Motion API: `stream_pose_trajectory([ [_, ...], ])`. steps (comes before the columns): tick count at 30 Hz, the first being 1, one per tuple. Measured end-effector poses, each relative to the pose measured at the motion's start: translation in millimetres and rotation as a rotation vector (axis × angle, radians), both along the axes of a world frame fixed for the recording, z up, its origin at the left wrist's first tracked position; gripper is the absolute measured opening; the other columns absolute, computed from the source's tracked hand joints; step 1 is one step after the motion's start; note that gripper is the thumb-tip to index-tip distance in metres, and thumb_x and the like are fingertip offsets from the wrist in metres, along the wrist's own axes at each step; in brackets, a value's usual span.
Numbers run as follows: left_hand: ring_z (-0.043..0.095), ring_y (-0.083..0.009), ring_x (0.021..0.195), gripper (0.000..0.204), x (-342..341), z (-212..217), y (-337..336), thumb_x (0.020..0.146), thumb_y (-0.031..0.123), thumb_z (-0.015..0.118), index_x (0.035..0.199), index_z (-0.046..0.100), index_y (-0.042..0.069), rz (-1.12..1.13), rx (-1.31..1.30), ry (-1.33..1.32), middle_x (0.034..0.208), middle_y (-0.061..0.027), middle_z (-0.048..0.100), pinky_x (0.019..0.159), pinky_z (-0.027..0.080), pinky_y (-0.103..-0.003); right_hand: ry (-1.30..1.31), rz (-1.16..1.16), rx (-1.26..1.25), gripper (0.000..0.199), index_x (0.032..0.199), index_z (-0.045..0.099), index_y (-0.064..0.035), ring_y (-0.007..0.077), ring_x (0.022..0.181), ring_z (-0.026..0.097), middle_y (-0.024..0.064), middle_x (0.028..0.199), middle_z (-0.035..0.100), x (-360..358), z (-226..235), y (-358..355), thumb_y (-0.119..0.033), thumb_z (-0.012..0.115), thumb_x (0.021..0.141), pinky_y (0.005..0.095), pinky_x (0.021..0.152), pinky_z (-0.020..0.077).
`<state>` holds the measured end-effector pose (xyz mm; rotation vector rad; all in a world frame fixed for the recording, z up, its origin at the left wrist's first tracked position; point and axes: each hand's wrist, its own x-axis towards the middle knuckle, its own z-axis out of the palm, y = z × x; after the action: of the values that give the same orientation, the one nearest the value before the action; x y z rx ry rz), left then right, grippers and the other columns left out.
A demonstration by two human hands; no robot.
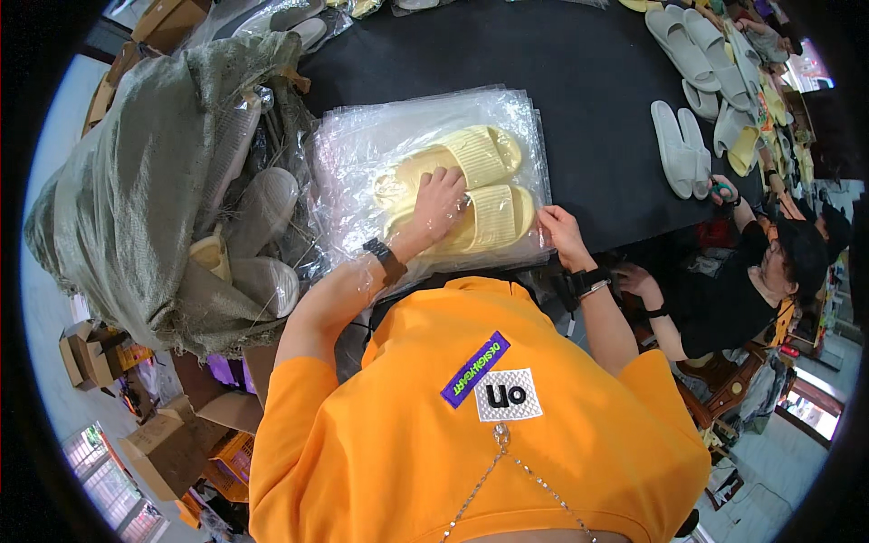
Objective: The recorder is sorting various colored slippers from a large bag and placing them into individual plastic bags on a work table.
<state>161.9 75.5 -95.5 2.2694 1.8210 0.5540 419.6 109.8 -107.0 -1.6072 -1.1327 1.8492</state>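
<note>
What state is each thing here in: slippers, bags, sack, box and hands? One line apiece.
Yellow slippers: side by side, soles down; bagged or not, unclear
Bags: clear, stacked flat
Left hand: on the yellow slippers
Right hand: at the bags' edge, grip unclear
Sack: open, slumped
Box: flaps open
Grey slippers: paired

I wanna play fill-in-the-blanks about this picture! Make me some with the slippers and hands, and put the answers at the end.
The left hand is on a pair of slide sandals coloured pale ____.
The right hand is at the ____ edge of the clear plastic bags.
The tabletop is coloured ____.
In the picture, the woven sack is to the ____ of the bags.

Missing words: yellow; right; black; left.
</note>
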Motion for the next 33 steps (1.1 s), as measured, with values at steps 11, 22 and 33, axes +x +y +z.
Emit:
stream_pose_trajectory([
  [11, 0.049, -0.0267, 0.089, 0.021, -49, -38, -17, 0.071, 0.007, 0.055, 0.092, 0.052, 0.004, 0.296, -0.236, -0.681, 0.091, -0.0097, 0.052, 0.079, 0.035, -0.04, 0.008, -0.221, 0.218, 0.011, 0.08, 0.052, -0.0055, 0.0079, 0.053, 0.049, 0.0002, 0.065, 0.052, 24, -17, -15, -0.014, 0.053, 0.087, 0.0213, 0.05, 0.041],
  [22, 0.046, -0.0302, 0.092, 0.018, -125, -10, -32, 0.07, 0.008, 0.056, 0.087, 0.052, 0.003, 0.406, 0.056, 0.141, 0.095, -0.013, 0.052, 0.077, 0.036, -0.039, -0.048, -0.294, 0.299, 0.013, 0.084, 0.052, -0.003, 0.0095, 0.062, 0.051, 0.0035, 0.071, 0.056, 66, -7, -1, -0.016, 0.053, 0.087, 0.0233, 0.059, 0.0423],
  [33, 0.058, -0.0188, 0.092, 0.028, -170, 109, -18, 0.086, 0.008, 0.049, 0.113, 0.049, -0.002, 0.637, 0.617, -1.411, 0.106, -0.0109, 0.056, 0.077, 0.048, -0.032, 0.027, -0.227, 0.225, 0.007, 0.088, 0.048, -0.0079, 0.0014, 0.045, 0.038, -0.003, 0.06, 0.045, 47, 16, 3, -0.014, 0.049, 0.09, 0.0147, 0.038, 0.028],
])
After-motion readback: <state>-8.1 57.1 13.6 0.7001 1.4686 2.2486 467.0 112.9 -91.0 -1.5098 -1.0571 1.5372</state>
